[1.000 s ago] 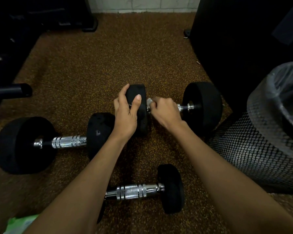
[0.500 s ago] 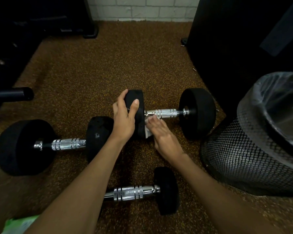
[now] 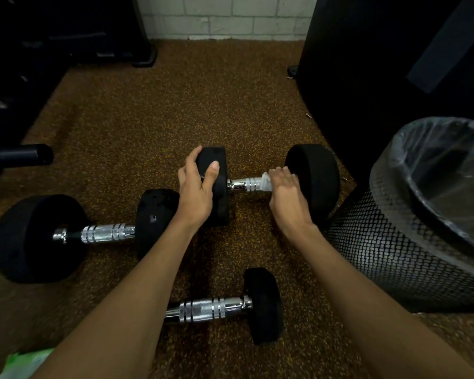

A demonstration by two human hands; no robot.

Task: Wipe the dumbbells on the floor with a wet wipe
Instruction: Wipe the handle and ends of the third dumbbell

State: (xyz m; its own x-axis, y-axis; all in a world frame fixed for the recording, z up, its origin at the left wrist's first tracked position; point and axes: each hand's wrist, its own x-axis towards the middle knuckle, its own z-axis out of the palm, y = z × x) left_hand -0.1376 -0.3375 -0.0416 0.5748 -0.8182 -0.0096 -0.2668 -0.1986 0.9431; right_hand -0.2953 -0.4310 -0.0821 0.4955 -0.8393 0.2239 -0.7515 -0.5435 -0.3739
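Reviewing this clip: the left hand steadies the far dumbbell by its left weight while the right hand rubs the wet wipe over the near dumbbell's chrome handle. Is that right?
Not quite. The head view shows the right hand pressing the wet wipe on the far dumbbell, on its chrome handle, not the near dumbbell, which lies untouched. The left hand does steady the far dumbbell's left weight.

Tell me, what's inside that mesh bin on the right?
The mesh bin holds a clear plastic liner, folded over its rim. No rubbish shows in the visible part; the bottom runs out of frame, so it cannot be checked.
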